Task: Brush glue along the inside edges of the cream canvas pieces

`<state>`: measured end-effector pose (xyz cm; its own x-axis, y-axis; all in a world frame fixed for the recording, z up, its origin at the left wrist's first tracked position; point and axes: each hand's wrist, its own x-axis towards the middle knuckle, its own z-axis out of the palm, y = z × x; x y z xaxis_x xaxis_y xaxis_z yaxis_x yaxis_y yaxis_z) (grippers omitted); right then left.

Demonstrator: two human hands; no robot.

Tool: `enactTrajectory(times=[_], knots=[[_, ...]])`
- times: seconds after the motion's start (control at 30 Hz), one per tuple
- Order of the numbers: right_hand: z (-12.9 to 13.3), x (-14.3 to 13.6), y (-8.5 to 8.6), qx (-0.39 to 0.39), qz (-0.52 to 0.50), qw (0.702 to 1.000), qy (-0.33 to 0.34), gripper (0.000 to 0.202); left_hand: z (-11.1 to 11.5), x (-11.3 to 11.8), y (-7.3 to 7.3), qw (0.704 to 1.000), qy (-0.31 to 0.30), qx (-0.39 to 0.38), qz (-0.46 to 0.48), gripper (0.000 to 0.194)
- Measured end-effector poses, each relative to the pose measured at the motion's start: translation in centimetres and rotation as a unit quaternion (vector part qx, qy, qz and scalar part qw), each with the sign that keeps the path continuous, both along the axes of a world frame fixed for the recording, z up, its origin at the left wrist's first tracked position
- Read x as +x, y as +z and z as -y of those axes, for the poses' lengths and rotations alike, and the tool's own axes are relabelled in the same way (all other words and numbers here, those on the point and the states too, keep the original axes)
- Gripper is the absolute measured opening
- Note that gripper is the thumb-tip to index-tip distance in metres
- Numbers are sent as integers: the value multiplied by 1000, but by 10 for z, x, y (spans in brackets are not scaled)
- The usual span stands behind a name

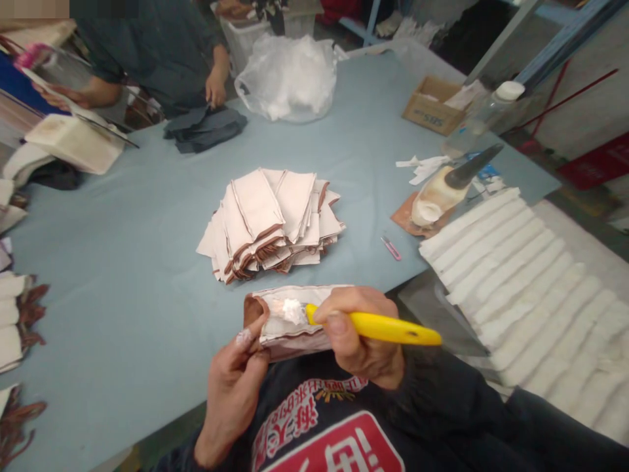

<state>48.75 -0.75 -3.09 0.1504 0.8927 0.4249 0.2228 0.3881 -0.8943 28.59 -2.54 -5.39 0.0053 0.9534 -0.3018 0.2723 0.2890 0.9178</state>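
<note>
My right hand point(361, 328) is closed around the yellow handle of a brush point(393, 328), whose tip carries a white paste. That tip rests on the pale face of a sewn fabric piece point(295, 341) with brown edging. The piece's left end is pinched between the thumb and fingers of my left hand point(240, 373), with white residue on one fingertip. Just beyond lies a fanned pile of similar cream pieces with brown edges point(268, 216) on the blue-grey table.
To the right are thread snips point(392, 248), a glue-smeared container point(437, 196) with a dark handle, a bottle point(484, 118), a cardboard box point(435, 105) and a stack of white padded strips point(531, 282). Across the table, a person stands by dark cloth point(204, 130) and a filled plastic bag point(289, 78).
</note>
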Motion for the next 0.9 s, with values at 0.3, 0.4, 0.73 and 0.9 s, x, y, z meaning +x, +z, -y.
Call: enactTrajectory(times=[0.3,0.4,0.73,0.9], knots=[[6,-40,10,73,25,997,-21,15,-11,-24,-1,989,-8,-57,135,28],[6,-50,11,62,37,996,-49,17,-13,-37,0,992,-8,-53,114,34],[10,-100,15,71,83,993,-44,16,-10,-81,2,999,-40,29,19,18],[14,-122,13,97,94,991,19,14,-9,-97,3,996,-69,12,54,25]])
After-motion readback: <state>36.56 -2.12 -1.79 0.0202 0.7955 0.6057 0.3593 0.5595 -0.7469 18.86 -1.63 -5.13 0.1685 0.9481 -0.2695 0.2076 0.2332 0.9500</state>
